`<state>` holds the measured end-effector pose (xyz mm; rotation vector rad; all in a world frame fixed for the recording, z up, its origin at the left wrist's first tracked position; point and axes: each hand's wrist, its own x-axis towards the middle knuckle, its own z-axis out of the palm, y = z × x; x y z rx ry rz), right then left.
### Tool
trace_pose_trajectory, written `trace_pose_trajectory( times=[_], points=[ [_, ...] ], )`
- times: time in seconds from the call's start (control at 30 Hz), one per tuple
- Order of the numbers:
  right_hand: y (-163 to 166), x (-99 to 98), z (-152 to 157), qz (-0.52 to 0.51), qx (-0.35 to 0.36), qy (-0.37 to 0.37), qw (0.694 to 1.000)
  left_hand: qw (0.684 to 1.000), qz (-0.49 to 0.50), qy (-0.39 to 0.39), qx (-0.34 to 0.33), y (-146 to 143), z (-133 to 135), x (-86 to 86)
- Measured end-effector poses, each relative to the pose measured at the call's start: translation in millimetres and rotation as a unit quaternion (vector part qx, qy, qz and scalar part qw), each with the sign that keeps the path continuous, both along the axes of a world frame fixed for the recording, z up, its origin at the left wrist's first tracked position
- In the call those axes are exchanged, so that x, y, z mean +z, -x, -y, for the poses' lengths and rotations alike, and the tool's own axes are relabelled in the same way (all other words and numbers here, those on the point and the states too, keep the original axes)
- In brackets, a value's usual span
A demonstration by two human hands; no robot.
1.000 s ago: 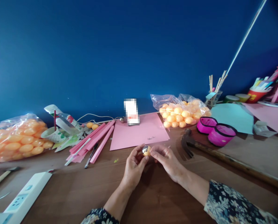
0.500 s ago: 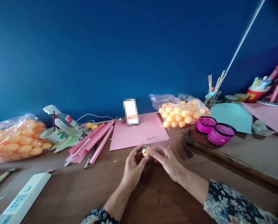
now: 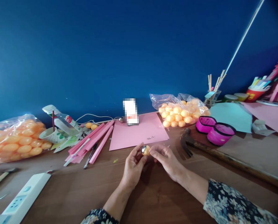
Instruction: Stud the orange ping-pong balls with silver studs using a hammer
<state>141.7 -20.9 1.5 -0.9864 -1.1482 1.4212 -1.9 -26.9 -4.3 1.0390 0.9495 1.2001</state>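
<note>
Between my two hands is a small orange ball (image 3: 147,151), shiny silver on its left side. The fingers and thumb of my left hand (image 3: 134,165) are closed round the silver side. My right hand (image 3: 165,160) pinches with thumb and fingertips at the ball's orange side; the exact contact is partly hidden. Just beyond my hands lies a sheet of pink paper (image 3: 131,137) with several tiny shiny bits (image 3: 150,137) on it.
Clear bags of orange balls stand left (image 3: 20,140) and right (image 3: 178,113). Pink strips (image 3: 94,140), a pen (image 3: 90,156) and a power strip (image 3: 24,196) lie left. A claw hammer (image 3: 213,152) and magenta bands (image 3: 220,133) are right. A phone (image 3: 130,112) leans at the blue wall.
The ball is turned slightly between my fingers, with its silver side showing a bit differently. Both hands stay in nearly the same place.
</note>
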Motion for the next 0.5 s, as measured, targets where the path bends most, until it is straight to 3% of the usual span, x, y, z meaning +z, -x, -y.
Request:
trace_pose_trajectory(
  times=[0.3, 0.5],
  points=[
    [0.3, -0.6, -0.5, -0.002, -0.003, -0.011, 1.0, 0.996, 0.067, 0.018, 0.051, 1.6, 0.6, 0.0],
    [0.2, -0.6, -0.4, 0.003, 0.003, -0.011, 1.0, 0.994, 0.1, 0.026, 0.038, 1.8, -0.9, 0.6]
  ],
)
